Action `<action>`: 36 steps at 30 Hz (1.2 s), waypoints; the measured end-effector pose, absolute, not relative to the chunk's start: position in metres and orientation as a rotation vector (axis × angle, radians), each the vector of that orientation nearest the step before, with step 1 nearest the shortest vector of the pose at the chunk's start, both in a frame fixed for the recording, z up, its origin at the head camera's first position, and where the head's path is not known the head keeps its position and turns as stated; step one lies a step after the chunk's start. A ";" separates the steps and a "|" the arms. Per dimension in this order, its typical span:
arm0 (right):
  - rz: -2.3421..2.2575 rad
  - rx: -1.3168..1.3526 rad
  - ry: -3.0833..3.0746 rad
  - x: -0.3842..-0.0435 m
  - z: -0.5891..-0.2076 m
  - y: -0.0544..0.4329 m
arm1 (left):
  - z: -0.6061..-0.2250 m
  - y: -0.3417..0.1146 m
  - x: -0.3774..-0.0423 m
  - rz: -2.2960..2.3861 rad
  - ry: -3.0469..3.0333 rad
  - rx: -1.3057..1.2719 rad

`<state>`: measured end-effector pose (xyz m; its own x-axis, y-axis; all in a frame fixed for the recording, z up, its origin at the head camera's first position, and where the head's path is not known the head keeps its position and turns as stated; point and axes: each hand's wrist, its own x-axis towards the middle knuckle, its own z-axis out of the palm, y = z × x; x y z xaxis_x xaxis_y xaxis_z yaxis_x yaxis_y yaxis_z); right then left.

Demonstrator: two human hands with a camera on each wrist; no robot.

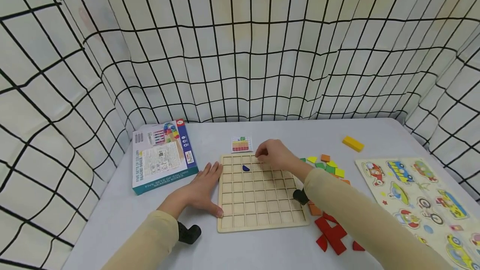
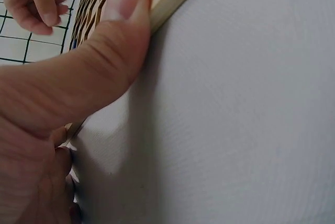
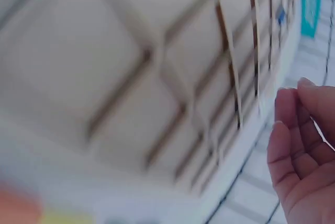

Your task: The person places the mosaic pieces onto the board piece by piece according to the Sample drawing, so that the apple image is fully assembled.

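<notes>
Wooden grid board [image 1: 262, 213] flat on the counter [image 1: 262, 251], middle of the scene. One blue piece [image 1: 245, 168] on it, towards the far left; cannot tell whether it sits wholly within one cell.

Left hand [image 1: 201, 191]: spread along the board's left edge, fingers extended, thumb tip resting on the rim near the close corner. Grips nothing loose.

Right hand [image 1: 276, 154]: above the board's far edge, fingers half curled, thumb tip close to the fingertips. No piece shows between them; a small one could be hidden, so cannot tell if it has hold of anything.

Risks, as judged: the blue piece looks loose, so a knuckle brushing it, or a jolt to the board, could shift it over a divider. Uneven pressure from the left thumb might skid the board rightwards into the orange pieces [image 1: 314, 208] just beside it. The right sleeve [image 1: 348, 207] passes over the coloured pile; a low pull back could drag the red blocks [image 1: 333, 236] about. Black wrist mount [image 1: 301, 197] looks close to the board's right side and might catch the rim.
</notes>
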<state>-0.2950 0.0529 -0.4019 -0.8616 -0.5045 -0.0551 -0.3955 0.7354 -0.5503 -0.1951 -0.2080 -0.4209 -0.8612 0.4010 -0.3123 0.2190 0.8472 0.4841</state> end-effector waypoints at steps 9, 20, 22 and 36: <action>-0.955 -0.527 2.855 -0.311 -0.382 0.154 | -0.418 -0.212 -0.200 0.552 2.647 0.464; -0.837 -0.386 2.818 -0.312 -0.414 0.198 | -0.415 -0.220 -0.195 0.582 2.640 0.461; -0.802 -0.407 2.842 -0.311 -0.419 0.201 | -0.416 -0.219 -0.195 0.585 2.638 0.468; -0.716 -0.389 2.810 -0.299 -0.420 0.212 | -0.423 -0.205 -0.198 0.651 2.614 0.510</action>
<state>-0.2987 0.2123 -0.4198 -0.9418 -0.3049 -0.1416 -0.1999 0.8466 -0.4932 -0.1979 -0.2048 -0.4228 -0.8546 0.4333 -0.2863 0.2485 0.8252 0.5072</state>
